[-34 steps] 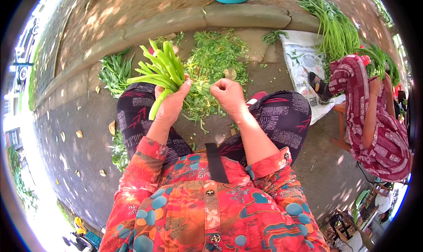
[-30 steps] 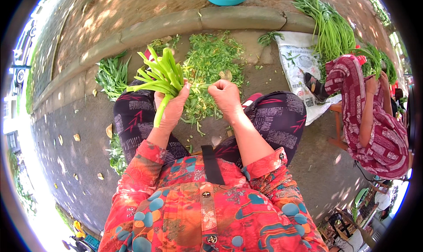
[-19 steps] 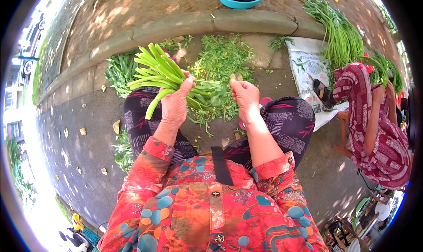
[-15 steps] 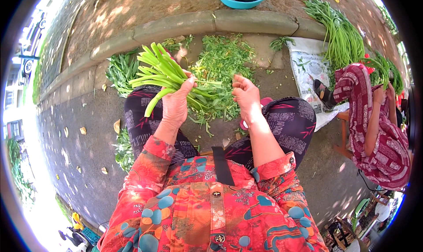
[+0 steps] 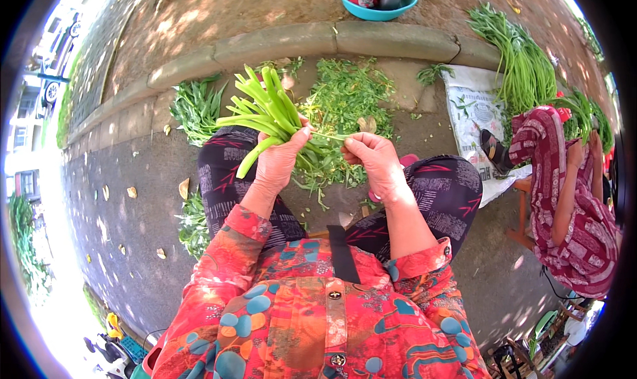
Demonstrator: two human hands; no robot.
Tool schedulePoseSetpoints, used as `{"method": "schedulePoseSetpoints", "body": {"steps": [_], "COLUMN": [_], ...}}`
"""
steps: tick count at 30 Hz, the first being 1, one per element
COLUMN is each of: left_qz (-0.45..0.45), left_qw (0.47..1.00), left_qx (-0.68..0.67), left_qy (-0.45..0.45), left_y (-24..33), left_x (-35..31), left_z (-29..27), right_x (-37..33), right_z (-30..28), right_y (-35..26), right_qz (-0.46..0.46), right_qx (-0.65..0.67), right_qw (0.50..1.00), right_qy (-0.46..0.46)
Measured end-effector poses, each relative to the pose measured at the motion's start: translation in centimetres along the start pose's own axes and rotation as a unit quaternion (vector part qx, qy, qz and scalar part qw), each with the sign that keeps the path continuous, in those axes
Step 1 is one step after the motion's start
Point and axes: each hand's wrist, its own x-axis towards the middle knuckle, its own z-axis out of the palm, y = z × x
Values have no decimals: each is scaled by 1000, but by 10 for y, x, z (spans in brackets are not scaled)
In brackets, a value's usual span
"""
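Held a green stalk bunch (image 5: 265,114) in the left hand (image 5: 281,159), up off the pavement (image 5: 146,173), near the left knee (image 5: 222,160). Closed left thumb and fingers around it. Fanned pale ends out to the upper left, with one thicker stalk (image 5: 255,157) bent down to the lower left. Couldn't tell where the bunch stopped and the leaves below started (same green, overlapping). Stretched a thin strand (image 5: 327,135) between both hands, with the right hand (image 5: 373,157) pinched on its end, thumb and forefinger together.

Had a loose leaf pile (image 5: 352,90) on the pavement under and beyond the hands, spread toward the pavement's curb edge, with a dry brown leaf (image 5: 366,124) on it. Noted a leafy bundle (image 5: 199,107) near that same edge on the left, plus a second bundle (image 5: 194,226) beside the left leg. Saw a blue basin (image 5: 371,13) beyond the curb (image 5: 285,46), loaded with red items and a grey container (cut off at top).

Spotted a white sack (image 5: 468,80) to the right, with long green stems (image 5: 527,67) heaped at its top right corner. Logged another person's dark sandal (image 5: 494,152) by the sack's right edge, then maroon patterned clothing (image 5: 570,226) and a wooden stool (image 5: 521,213).
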Motion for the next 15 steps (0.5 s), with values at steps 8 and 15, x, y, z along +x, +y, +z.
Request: {"method": "schedulePoseSetpoints", "body": {"steps": [8, 15], "left_qz": [-23, -45], "left_qw": [999, 991], "left_qx": [-48, -123], "left_qy": [-11, 20], "left_y": [-1, -1], "left_x": [-2, -2], "left_z": [1, 5], "right_x": [2, 4], "right_z": [1, 0], "right_y": [5, 10], "right_qz": [-38, -66], "right_qx": [-52, -79], "right_qw": [997, 994], "right_qy": [34, 40]}}
